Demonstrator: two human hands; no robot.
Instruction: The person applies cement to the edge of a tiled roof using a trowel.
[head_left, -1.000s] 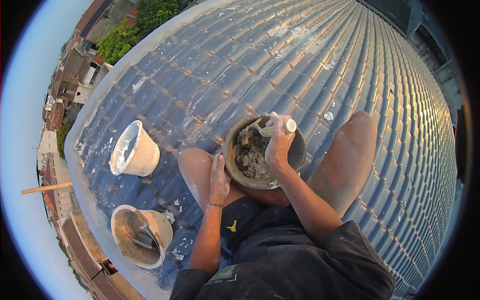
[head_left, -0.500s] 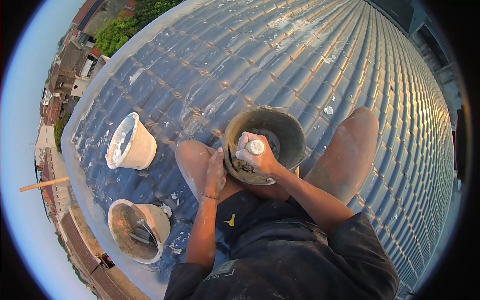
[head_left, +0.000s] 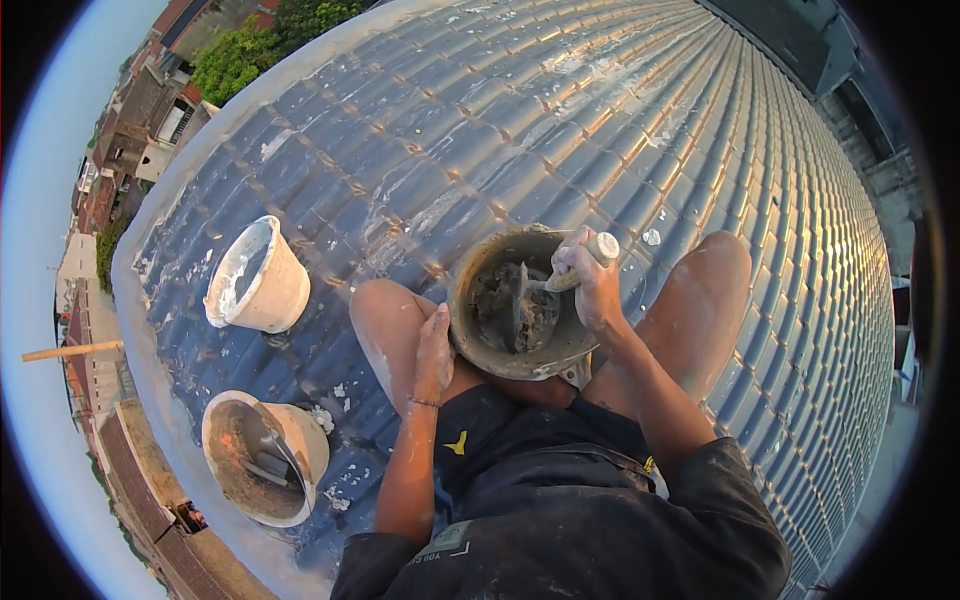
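Note:
A dark, mortar-smeared bucket (head_left: 463, 340) stands between my bent legs. My left hand (head_left: 433, 355) is closed against its left side, with the fingers near the rim. Wrapped round the pale, crusted handle of a trowel (head_left: 602, 248) is my right hand (head_left: 588, 275), over the bucket's right rim. The trowel's blade reaches down into the bucket, edge up, with grey-brown mortar (head_left: 493, 295) around it. How deep the blade's tip goes is hidden by the mortar.
I sit on a sloping roof of glossy dark tiles (head_left: 400, 190). To my left lie a white-smeared bucket (head_left: 280, 290) and a dirty pale bucket (head_left: 315, 440) with a tool inside. The roof edge (head_left: 150, 330) runs along the left, with houses beyond.
My right hand has moved right from over the bucket's middle to its right rim, tilting the trowel so its blade shows. My left hand stays at the bucket's side.

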